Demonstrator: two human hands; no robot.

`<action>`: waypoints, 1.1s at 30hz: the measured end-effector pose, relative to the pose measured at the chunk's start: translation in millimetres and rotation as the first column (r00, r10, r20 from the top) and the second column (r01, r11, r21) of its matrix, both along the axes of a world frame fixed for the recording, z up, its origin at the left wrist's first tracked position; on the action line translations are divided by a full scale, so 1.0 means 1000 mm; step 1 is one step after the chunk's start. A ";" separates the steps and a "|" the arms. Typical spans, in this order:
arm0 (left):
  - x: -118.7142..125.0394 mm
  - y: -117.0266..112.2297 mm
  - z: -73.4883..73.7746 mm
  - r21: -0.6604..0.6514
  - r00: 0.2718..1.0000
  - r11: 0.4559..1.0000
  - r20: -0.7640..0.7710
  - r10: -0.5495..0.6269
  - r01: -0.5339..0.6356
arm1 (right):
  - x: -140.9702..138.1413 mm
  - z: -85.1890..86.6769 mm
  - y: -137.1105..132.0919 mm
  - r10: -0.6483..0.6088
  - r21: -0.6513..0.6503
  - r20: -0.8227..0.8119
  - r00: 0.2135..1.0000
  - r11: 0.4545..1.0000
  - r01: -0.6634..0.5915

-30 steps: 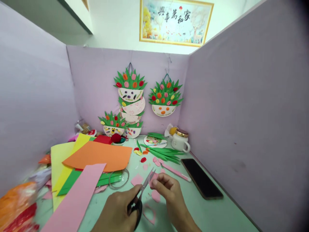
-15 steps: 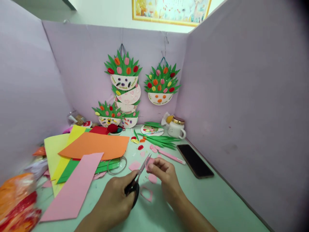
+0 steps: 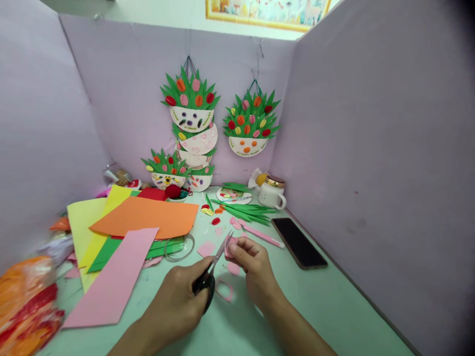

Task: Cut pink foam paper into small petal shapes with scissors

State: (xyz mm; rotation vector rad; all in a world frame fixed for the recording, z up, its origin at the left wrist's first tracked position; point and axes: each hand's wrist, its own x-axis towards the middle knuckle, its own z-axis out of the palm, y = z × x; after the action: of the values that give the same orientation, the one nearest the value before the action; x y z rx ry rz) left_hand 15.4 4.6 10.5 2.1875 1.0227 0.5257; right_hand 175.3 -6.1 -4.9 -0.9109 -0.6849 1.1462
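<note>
My left hand [image 3: 181,291] is closed round the black handles of a pair of scissors [image 3: 218,252], whose blades point up and to the right. Between the fingertips of my right hand [image 3: 252,262] is a small pink paper piece [image 3: 229,245], right beside the blades. Whether the blades are cutting into it I cannot tell. Below lies a pink paper offcut [image 3: 224,290] with a hole in it. A pink oval [image 3: 233,269] rests on the table under my right hand, and a pink paper square [image 3: 206,248] lies left of the blades.
Coloured sheets, with an orange sheet [image 3: 148,217] and a pink sheet [image 3: 115,282], cover the left side. A roll of tape [image 3: 179,247] lies beside them. To the right are a phone [image 3: 300,243], a pink pen-like tool [image 3: 263,234], green paper leaves [image 3: 247,211] and a white mug [image 3: 270,194].
The view has tilted slightly downward, so the scene sits a little higher. Both hands keep their holds, with the scissors and pink piece close together as before.
</note>
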 end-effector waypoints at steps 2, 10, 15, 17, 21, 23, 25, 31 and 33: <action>-0.001 0.000 0.000 0.008 1.000 1.000 -0.017 0.012 -0.012 | 0.001 0.000 0.000 0.017 0.007 0.022 1.000 1.000 -0.017; 0.000 0.002 0.002 0.056 0.998 0.998 -0.049 0.025 -0.022 | 0.004 -0.001 0.000 0.052 0.044 0.120 0.991 0.997 -0.058; 0.001 0.001 0.003 0.050 0.999 0.999 -0.043 0.016 -0.013 | 0.002 -0.001 -0.001 0.039 0.032 0.102 0.994 0.999 -0.042; 0.000 0.001 0.003 0.056 0.999 0.998 -0.042 0.009 -0.007 | 0.002 -0.001 0.000 0.034 0.028 0.096 0.995 0.999 -0.037; -0.002 0.001 0.000 0.072 0.999 0.997 -0.044 0.007 -0.004 | 0.002 -0.001 0.000 0.004 0.011 0.047 0.999 1.000 -0.005; -0.002 0.001 0.000 0.077 0.999 0.997 -0.044 0.001 0.002 | 0.001 -0.001 0.000 -0.006 0.000 0.034 0.999 1.000 0.006; -0.002 0.001 0.000 0.079 0.999 0.997 -0.041 -0.005 0.009 | 0.001 -0.001 0.000 -0.006 -0.002 0.038 0.999 1.000 0.006; -0.002 0.001 0.001 0.081 0.999 0.997 -0.038 -0.010 0.013 | 0.001 -0.002 0.000 0.003 0.004 0.043 0.999 1.000 -0.003; -0.003 0.002 0.000 0.088 0.999 0.996 -0.046 -0.006 0.010 | 0.001 -0.001 0.000 -0.005 0.008 0.045 0.999 1.000 0.004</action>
State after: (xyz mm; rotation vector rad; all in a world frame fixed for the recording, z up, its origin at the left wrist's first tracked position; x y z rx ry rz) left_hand 12.5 6.5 10.5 2.2897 1.0321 0.5286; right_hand 176.7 -6.6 -6.3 -0.9337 -0.7231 1.1211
